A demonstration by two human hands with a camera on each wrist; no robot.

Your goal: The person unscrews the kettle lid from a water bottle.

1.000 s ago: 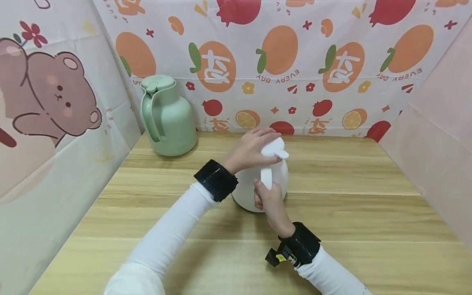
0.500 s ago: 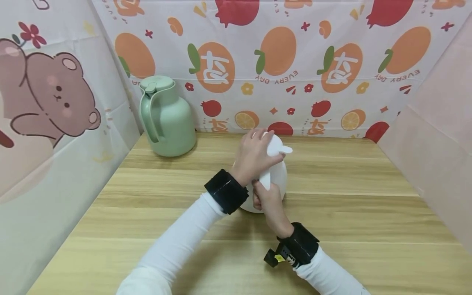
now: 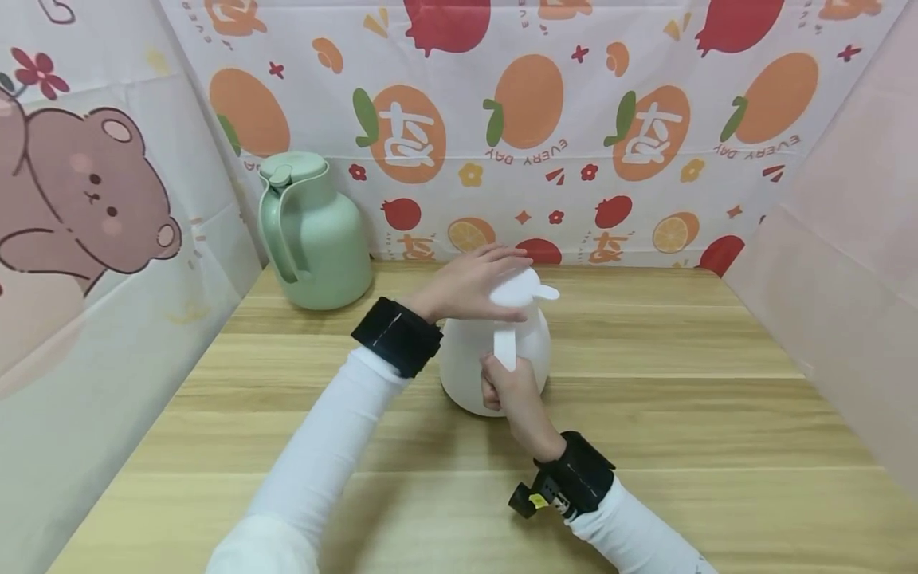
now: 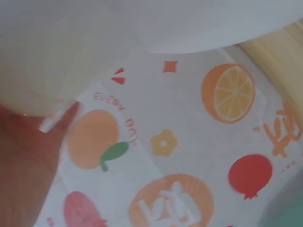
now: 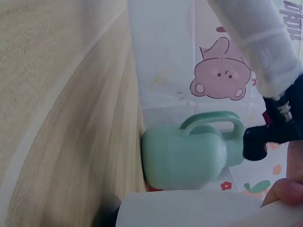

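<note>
A white vacuum jug (image 3: 464, 367) stands upright on the wooden table, its handle (image 3: 505, 344) facing the person. My right hand (image 3: 518, 392) grips that handle, thumb uppermost. Over the white lid (image 3: 519, 288) lies my left hand (image 3: 469, 283), thumb along the near side and fingers round the far left. A small tab (image 3: 547, 292) on the lid points right. Blurred white plastic (image 4: 85, 38) fills the top of the left wrist view, with part of the left hand (image 4: 23, 165) below it. In the right wrist view the right thumb (image 5: 284, 190) lies on the handle.
A mint green vacuum jug (image 3: 326, 247) stands at the table's back left, near the fruit-patterned cloth (image 3: 459, 119). A bear-printed cloth (image 3: 43, 335) hangs on the left and a pale one (image 3: 853, 263) on the right. The table (image 3: 681, 383) extends to the right.
My left hand first twisted on the lid, its tab swinging away from the person, then rotated back with the wrist moving left. The right hand keeps its grip on the handle. The view shifted slightly.
</note>
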